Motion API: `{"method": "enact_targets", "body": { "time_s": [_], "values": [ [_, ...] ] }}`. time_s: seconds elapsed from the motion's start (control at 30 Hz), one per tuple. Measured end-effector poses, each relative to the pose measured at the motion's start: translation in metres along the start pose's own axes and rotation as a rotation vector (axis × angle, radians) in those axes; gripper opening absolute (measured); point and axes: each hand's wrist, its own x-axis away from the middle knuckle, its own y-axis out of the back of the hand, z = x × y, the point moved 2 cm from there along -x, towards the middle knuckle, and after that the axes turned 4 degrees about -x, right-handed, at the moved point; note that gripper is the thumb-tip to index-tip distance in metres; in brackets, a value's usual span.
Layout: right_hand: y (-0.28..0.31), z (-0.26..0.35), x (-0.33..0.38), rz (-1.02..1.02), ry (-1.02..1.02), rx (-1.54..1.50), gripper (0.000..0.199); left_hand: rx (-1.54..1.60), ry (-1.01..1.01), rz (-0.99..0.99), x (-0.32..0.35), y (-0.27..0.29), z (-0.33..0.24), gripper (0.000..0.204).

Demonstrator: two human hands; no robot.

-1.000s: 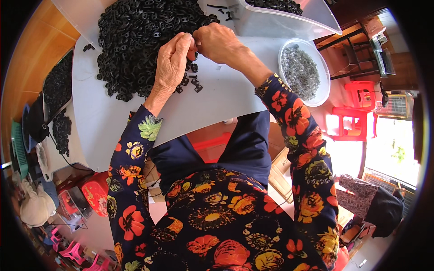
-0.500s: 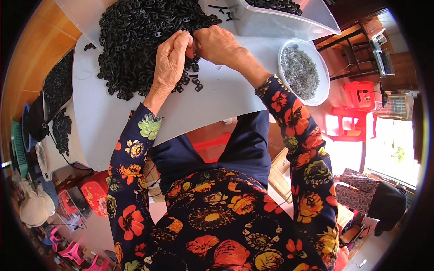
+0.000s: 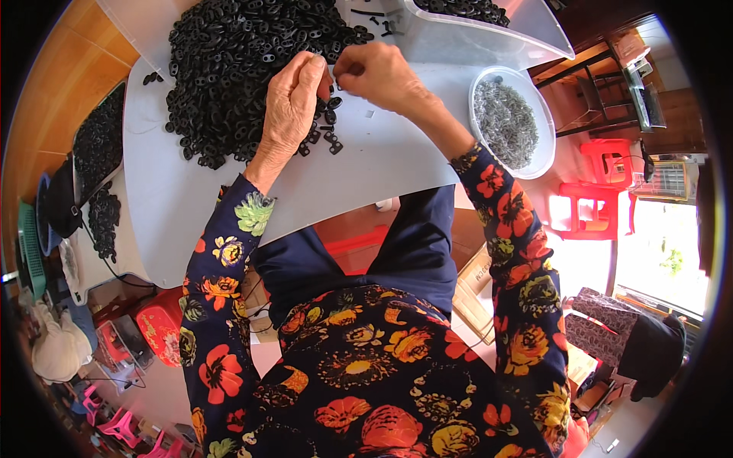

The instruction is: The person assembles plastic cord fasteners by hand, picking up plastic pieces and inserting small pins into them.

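Observation:
A big heap of small black two-holed plastic pieces [image 3: 221,84] covers the far left of the white table [image 3: 366,156]. My left hand [image 3: 294,99] is closed at the heap's right edge, thumb against the fingers; what it holds is hidden behind the hand. Just to its right, with a narrow gap between them, my right hand [image 3: 382,75] has its fingers curled into a pinch. Whether anything sits between those fingertips cannot be made out. Several loose black pieces [image 3: 334,143] lie below the hands. A tiny clear piece [image 3: 369,114] rests on the bare tabletop under my right hand.
A round white tub [image 3: 547,126] of small clear pieces stands at the table's right edge. Behind the hands is a translucent bin [image 3: 473,47] with more black pieces. Red stools [image 3: 588,210] are on the floor at right, a cardboard box [image 3: 475,294] by my legs.
My right hand has drawn away from my left, slightly to the right, opening a gap between them. My left hand stays nearly in place, still closed.

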Motion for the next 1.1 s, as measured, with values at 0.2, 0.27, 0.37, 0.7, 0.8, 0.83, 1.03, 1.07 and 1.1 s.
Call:
{"method": "enact_targets", "body": {
  "time_s": [0.2,0.27,0.37,0.7,0.8,0.83,1.03,1.07,1.1],
  "values": [
    [-0.007,-0.011,0.015,-0.155,-0.150,-0.609,0.016,-0.018,0.009,-0.046,0.003,-0.007,-0.005,0.020],
    [-0.014,-0.017,0.016,-0.174,-0.159,-0.657,0.016,-0.024,0.086,-0.007,0.004,-0.007,0.001,0.016],
    [-0.016,-0.016,0.014,-0.262,-0.095,-0.759,0.013,0.042,0.127,-0.001,0.004,-0.010,0.004,0.013],
    [-0.010,-0.009,0.020,-0.249,-0.051,-0.649,0.014,0.061,0.023,-0.039,0.004,-0.009,0.007,0.008],
    [-0.008,-0.009,0.022,-0.246,-0.031,-0.586,0.014,-0.002,0.024,0.002,0.005,-0.012,0.008,0.008],
    [-0.008,-0.007,0.023,-0.254,-0.012,-0.574,0.014,0.015,0.032,0.005,0.005,-0.013,0.009,0.008],
    [-0.016,-0.004,0.022,-0.328,0.000,-0.610,0.014,-0.018,-0.002,-0.055,0.000,-0.008,0.012,0.009],
    [-0.013,-0.004,0.023,-0.328,-0.002,-0.610,0.014,0.002,-0.020,-0.105,-0.001,-0.007,0.010,0.010],
    [-0.008,-0.004,0.025,-0.261,0.019,-0.511,0.015,0.001,-0.018,-0.107,-0.001,-0.005,0.008,0.011]
  ]
}}
